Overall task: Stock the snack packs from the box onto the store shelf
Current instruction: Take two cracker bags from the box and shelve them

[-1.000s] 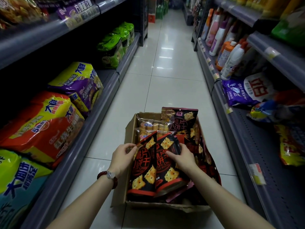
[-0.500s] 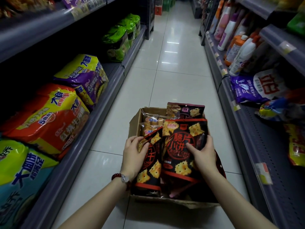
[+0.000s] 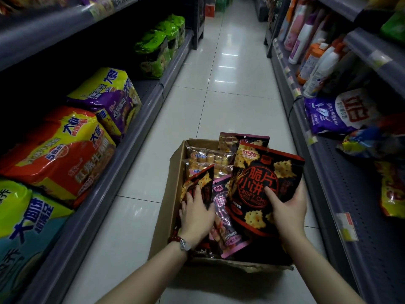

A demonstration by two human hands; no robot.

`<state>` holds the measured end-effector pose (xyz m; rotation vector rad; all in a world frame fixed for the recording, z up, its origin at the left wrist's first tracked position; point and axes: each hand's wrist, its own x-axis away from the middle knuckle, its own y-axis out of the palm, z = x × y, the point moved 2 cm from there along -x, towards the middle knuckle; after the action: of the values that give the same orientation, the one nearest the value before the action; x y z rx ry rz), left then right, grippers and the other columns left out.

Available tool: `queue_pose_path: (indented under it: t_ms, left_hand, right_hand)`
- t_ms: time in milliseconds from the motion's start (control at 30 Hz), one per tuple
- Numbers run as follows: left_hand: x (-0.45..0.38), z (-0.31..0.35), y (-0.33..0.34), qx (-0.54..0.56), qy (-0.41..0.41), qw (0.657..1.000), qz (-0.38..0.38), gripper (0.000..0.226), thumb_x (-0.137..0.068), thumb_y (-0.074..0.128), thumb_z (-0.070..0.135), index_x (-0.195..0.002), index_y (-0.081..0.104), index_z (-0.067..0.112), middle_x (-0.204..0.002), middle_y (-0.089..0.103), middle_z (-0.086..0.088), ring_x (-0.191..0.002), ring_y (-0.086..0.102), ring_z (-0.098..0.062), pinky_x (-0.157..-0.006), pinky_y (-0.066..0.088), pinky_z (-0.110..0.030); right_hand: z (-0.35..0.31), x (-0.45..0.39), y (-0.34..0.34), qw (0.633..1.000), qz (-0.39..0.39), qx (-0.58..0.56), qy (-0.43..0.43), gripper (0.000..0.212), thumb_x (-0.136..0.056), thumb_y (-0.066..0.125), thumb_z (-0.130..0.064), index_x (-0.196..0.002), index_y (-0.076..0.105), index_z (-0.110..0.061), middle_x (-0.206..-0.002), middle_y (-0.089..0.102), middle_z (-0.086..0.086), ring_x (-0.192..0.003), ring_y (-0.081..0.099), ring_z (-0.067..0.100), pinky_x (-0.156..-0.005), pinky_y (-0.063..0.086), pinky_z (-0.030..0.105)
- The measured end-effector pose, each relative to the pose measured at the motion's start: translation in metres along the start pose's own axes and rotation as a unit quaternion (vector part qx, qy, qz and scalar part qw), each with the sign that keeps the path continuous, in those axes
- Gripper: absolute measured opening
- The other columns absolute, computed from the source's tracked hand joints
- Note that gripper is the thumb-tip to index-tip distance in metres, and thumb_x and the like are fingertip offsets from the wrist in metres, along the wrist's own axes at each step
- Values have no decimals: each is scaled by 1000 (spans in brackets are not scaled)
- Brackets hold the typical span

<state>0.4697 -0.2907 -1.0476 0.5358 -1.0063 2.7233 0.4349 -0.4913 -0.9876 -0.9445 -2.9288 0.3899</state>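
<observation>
Over the open cardboard box on the aisle floor, the right hand is closed on a black and red cracker pack: the thumb lies across its front and the other fingers are behind it. This pack is tilted up and its top stands above the box rim, so I judge it is being taken out. The left hand lies flat, fingers spread, on a second black cracker pack near the left wall of the box; I cannot tell if it grips it or only presses on it.

Around the hands the box is well filled: a pink pack lies between them, clear packs of biscuit sticks are at the far left, and one more dark pack stands at the far side.

Outward, the left shelf carries large noodle bags, and the right shelf has bare space just beside the box. No cracker pack of this kind shows on either shelf. So the stocking seems to be near its beginning, and nearly all the packs are left to place.
</observation>
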Motion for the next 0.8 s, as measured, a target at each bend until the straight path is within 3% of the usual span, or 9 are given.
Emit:
queue_pose_path:
  t_ms: [100, 167, 300, 467, 533, 600, 700, 800]
  left_hand:
    - [-2, 4, -16, 92, 23, 995, -24, 67, -94, 46, 46, -149, 9, 39, -154, 28, -1, -118, 57, -23, -93, 53, -40]
    - [0, 13, -33, 151, 23, 988, -35, 60, -96, 43, 41, -148, 12, 41, -144, 45, 2, -101, 66, -17, -82, 57, -33]
    - [11, 43, -71, 204, 2, 978, -42, 49, -100, 34, 37, -146, 17, 47, -119, 61, 4, -100, 62, -18, -88, 51, -34]
    - [47, 106, -128, 180, 15, 982, -52, 49, -100, 30, 41, -144, 12, 53, -141, 47, 6, -122, 53, -22, -103, 43, -44]
    - [63, 136, -155, 181, 15, 982, -56, 49, -96, 28, 50, -140, 7, 59, -143, 45, 7, -118, 54, -21, -102, 43, -43]
    - [81, 169, -185, 204, 12, 977, -64, 50, -92, 27, 56, -137, 7, 61, -143, 43, 10, -115, 54, -20, -102, 44, -45]
    - [107, 221, -235, 246, 8, 966, -83, 52, -87, 30, 60, -136, 13, 60, -149, 38, 11, -133, 43, -17, -111, 35, -48]
    - [135, 275, -293, 268, 26, 960, -80, 56, -87, 34, 61, -140, 19, 53, -147, 41, 13, -134, 41, -14, -112, 34, -48]
  right_hand:
    - [-2, -4, 1, 1000, -3, -1, 7, 49, -83, 72, -12, -123, 47, -26, -114, 60, -8, -106, 58, 11, -86, 49, 29]
    - [-13, -8, 3, 1000, -8, 8, 14, 49, -82, 73, -12, -123, 48, -22, -115, 61, -5, -107, 59, 15, -91, 51, 36]
    - [-57, -16, 5, 999, -21, 13, 24, 45, -82, 73, -12, -120, 50, -20, -114, 63, -3, -108, 60, 17, -94, 52, 41]
    - [-138, -24, -4, 996, -61, 15, 68, 34, -78, 77, -19, -108, 61, -23, -103, 69, -6, -101, 65, 18, -90, 55, 46]
    - [-181, -25, -12, 993, -84, 11, 86, 34, -77, 78, -20, -108, 63, -22, -103, 70, -5, -99, 67, 17, -88, 56, 45]
    - [-231, -27, -22, 989, -106, 0, 101, 33, -77, 79, -18, -106, 64, -22, -102, 71, -5, -97, 68, 16, -85, 56, 42]
    - [-309, -31, -37, 981, -147, -26, 125, 30, -77, 78, -13, -104, 65, -16, -100, 73, 0, -92, 70, 18, -78, 59, 37]
    - [-393, -38, -49, 974, -187, -36, 124, 33, -76, 77, -7, -106, 64, -11, -99, 72, 2, -88, 71, 17, -68, 59, 26]
